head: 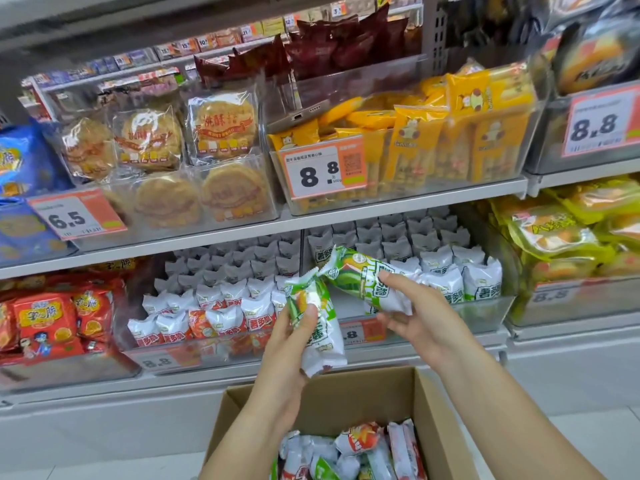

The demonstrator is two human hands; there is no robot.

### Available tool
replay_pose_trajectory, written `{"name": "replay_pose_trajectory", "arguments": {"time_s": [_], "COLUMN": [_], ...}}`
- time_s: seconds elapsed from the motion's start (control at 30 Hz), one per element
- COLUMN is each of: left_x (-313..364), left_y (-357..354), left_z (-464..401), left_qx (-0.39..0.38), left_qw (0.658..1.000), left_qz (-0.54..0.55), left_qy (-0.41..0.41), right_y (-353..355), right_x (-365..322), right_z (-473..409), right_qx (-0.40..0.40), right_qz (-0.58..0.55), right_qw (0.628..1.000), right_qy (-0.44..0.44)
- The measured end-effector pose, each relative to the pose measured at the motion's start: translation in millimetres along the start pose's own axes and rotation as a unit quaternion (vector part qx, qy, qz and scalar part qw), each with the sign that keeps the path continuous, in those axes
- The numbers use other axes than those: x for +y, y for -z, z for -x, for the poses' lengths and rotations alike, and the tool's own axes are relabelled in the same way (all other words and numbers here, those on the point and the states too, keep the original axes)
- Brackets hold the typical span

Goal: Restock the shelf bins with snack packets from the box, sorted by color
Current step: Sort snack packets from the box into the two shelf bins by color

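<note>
My left hand (pixel 289 344) grips a green-and-white snack packet (pixel 313 320) upright in front of the lower shelf. My right hand (pixel 414 315) holds a second green-and-white packet (pixel 363 278), tilted, just in front of the clear bin with green-and-white packets (pixel 485 308). To its left, a clear bin (pixel 180 358) holds white packets with orange-red fronts. The open cardboard box (pixel 427 414) sits below my arms with several red and green packets (pixel 349 452) inside.
Red snack bags (pixel 52 323) fill the lower left bin, yellow-green bags (pixel 561 237) the lower right. The shelf above carries round biscuits (pixel 166 157) and a bin of yellow packets (pixel 450 133) with a phone (pixel 301 117) lying on it. Price tags line the edges.
</note>
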State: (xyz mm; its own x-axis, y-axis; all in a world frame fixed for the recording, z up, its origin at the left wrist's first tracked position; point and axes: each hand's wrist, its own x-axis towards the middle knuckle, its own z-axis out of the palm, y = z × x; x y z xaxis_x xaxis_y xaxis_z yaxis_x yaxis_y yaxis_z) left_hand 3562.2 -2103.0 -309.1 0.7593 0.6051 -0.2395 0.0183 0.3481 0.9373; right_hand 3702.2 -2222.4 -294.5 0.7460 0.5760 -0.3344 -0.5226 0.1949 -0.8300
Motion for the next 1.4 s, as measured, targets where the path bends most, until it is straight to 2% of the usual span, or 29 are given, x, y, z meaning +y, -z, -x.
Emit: {"name": "replay_pose_trajectory", "arguments": {"time_s": [0.13, 0.27, 0.37, 0.47, 0.53, 0.63, 0.77, 0.8, 0.87, 0.97, 1.07, 1.13, 1.23, 1.4], "left_x": [10.1, 20.8, 33.2, 46.5, 55.4, 64.3, 57.0, 51.9, 43.3, 35.2, 23.1, 17.8, 14.1, 16.0], "left_y": [11.4, 26.2, 34.3, 27.6, 18.4, 11.1, -3.8, -7.6, -18.7, -36.6, -49.0, -54.9, -62.1, -59.3], "left_z": [0.9, -0.7, -0.4, 2.5, 3.7, -6.7, -43.0, -56.6, -86.7, -130.3, -173.6, -197.2, -214.6, -207.6], "left_qx": [-0.039, 0.037, 0.076, 0.02, -0.016, -0.001, 0.018, 0.016, 0.029, 0.054, 0.04, 0.029, 0.0, -0.001], "left_qw": [0.999, 0.99, 0.989, 0.99, 0.976, 0.929, 0.798, 0.777, 0.756, 0.731, 0.669, 0.644, 0.647, 0.741], "left_qz": [0.009, -0.133, -0.12, -0.134, -0.207, -0.34, -0.527, -0.55, -0.586, -0.647, -0.729, -0.756, -0.758, -0.67], "left_qy": [0.034, -0.016, -0.039, -0.046, -0.06, -0.144, -0.291, -0.305, -0.289, -0.209, -0.14, -0.112, -0.081, -0.042], "right_y": [3.3, 6.4, 10.1, 14.1, 17.1, 18.6, 21.3, 22.0, 23.1, 26.2, 31.4, 34.6, 36.6, 25.7], "right_x": [-4.8, -7.8, -16.0, -22.4, -23.4, -25.7, -32.3, -33.3, -33.7, -32.4, -31.8, -34.9, -39.1, -36.9], "right_z": [0.9, -0.1, 4.2, 5.2, 5.6, 9.1, 9.8, 9.1, 6.5, -1.1, -10.3, -14.4, -19.0, -23.3], "right_qx": [0.006, 0.091, 0.144, 0.107, 0.098, 0.128, 0.127, 0.119, 0.107, 0.095, 0.075, 0.067, 0.055, 0.031], "right_qz": [0.0, 0.116, 0.202, 0.262, 0.35, 0.476, 0.489, 0.503, 0.518, 0.515, 0.514, 0.517, 0.525, 0.515], "right_qw": [1.0, 0.985, 0.95, 0.935, 0.909, 0.851, 0.837, 0.829, 0.821, 0.826, 0.832, 0.832, 0.828, 0.834], "right_qy": [0.017, 0.091, 0.188, 0.213, 0.203, 0.181, 0.208, 0.214, 0.214, 0.206, 0.197, 0.19, 0.187, 0.194]}}
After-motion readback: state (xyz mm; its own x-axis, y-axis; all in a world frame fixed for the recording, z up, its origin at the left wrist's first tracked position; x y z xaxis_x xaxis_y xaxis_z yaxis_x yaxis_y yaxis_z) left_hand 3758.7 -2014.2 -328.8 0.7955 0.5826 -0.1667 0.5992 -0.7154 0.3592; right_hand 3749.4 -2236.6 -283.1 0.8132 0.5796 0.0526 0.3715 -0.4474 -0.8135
